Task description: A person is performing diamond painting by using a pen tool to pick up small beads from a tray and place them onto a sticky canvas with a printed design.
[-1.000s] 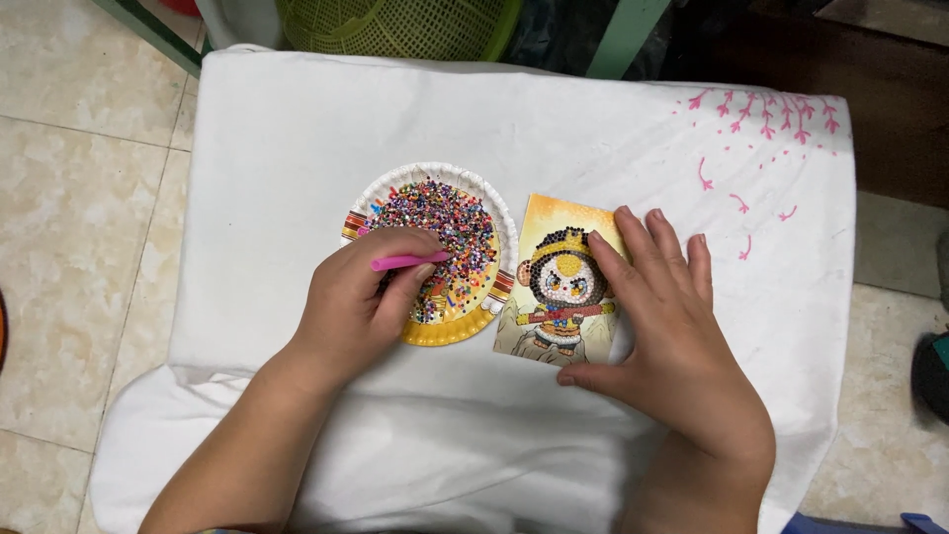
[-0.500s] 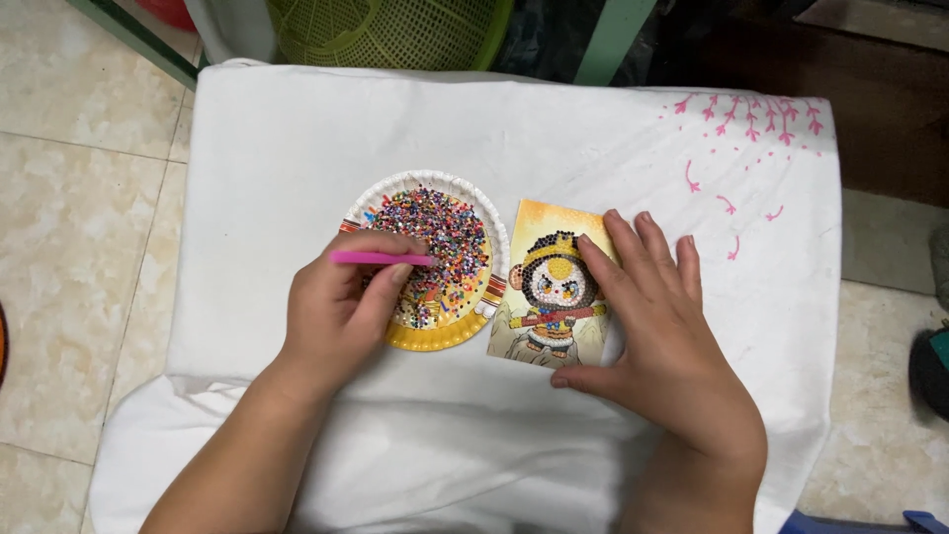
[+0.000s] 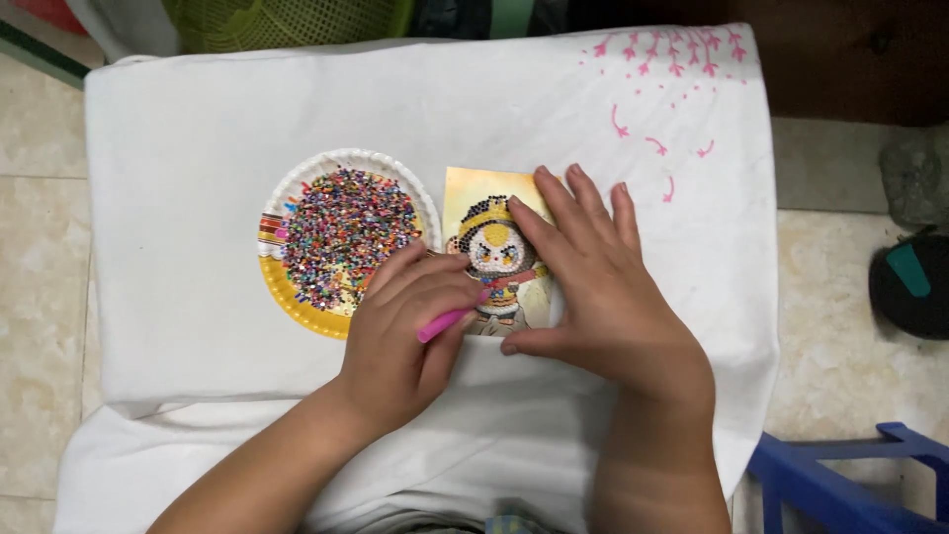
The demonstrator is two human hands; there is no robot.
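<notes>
A slim pink pen (image 3: 443, 322) is gripped in the left hand (image 3: 405, 341), whose fingers are curled tightly round it; its long axis runs slantwise, the visible end pointing up and to the right toward the lower left part of a small picture card (image 3: 494, 252), while its tip is hidden under the fingers. The right hand (image 3: 603, 297) is laid flat on the right part of that card, fingers spread narrowly and nothing held, the thumb pressed along the card's lower edge. The card is rectangular and upright, printed in orange and yellow, with a cartoon figure partly filled in with tiny glossy beads. Just to its left, almost touching, a round paper plate (image 3: 287, 302) with a crimped white rim and a yellow border is heaped with small many-coloured beads (image 3: 341, 235). Everything is set on a white cloth (image 3: 198, 148), soft and creased, marked with pink branch-like strokes (image 3: 672, 54) at the far right corner.
</notes>
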